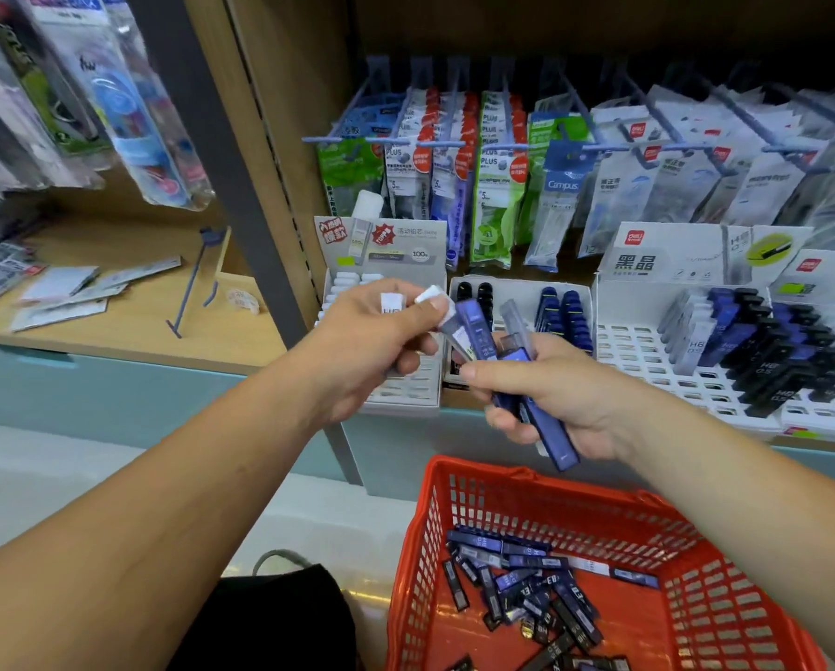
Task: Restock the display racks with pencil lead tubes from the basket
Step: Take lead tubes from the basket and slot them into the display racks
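Note:
My left hand (374, 339) holds white-capped lead tubes (434, 298) in front of the left white display rack (408, 389). My right hand (546, 401) grips a bundle of blue and clear lead tubes (517, 353), their ends fanned up toward the left hand. The two hands nearly meet above the shelf edge. Below them the red basket (454, 481) holds several loose blue and black lead tubes (531, 586). A middle rack (522, 288) carries black and blue tubes. The right rack (638, 346) has rows of black, blue and clear tubes with many bare slots.
Packets of correction tape (493, 186) hang on blue hooks above the racks. A dark upright post (241, 210) divides the shelves; the left wooden shelf (129, 322) holds loose packets and a fallen hook. A black object (279, 617) lies on the floor beside the basket.

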A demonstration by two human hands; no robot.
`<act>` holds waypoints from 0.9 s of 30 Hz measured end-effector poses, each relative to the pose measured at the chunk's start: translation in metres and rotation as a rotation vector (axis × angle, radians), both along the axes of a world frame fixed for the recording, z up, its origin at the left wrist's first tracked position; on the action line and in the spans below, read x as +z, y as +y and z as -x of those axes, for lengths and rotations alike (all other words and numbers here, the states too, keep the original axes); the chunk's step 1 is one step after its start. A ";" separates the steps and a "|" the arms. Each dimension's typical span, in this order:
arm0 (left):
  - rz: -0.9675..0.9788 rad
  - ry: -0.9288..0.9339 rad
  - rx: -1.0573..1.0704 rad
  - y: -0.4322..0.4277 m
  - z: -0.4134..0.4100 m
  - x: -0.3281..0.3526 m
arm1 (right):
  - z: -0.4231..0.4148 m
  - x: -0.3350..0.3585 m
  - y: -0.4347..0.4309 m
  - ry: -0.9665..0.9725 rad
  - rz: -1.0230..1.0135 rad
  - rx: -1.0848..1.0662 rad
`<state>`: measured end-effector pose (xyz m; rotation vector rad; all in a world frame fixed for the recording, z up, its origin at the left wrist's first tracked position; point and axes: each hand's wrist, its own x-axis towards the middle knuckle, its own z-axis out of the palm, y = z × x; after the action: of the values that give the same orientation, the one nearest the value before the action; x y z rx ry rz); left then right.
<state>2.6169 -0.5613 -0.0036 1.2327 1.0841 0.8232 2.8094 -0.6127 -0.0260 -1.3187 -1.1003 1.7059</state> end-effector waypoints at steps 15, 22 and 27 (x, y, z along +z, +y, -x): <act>-0.615 0.609 0.069 0.029 0.068 0.001 | 0.052 -0.019 0.025 -0.173 -0.067 -0.150; -0.597 0.792 0.042 0.035 0.069 -0.015 | 0.045 -0.020 0.021 -0.116 0.022 -0.102; -0.542 0.792 -0.002 0.037 0.068 -0.008 | 0.040 -0.020 0.023 -0.052 0.052 -0.087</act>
<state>2.5487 -0.5247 -0.0119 2.1214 1.5316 0.6484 2.7693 -0.5898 -0.0459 -1.4303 -1.0190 1.6547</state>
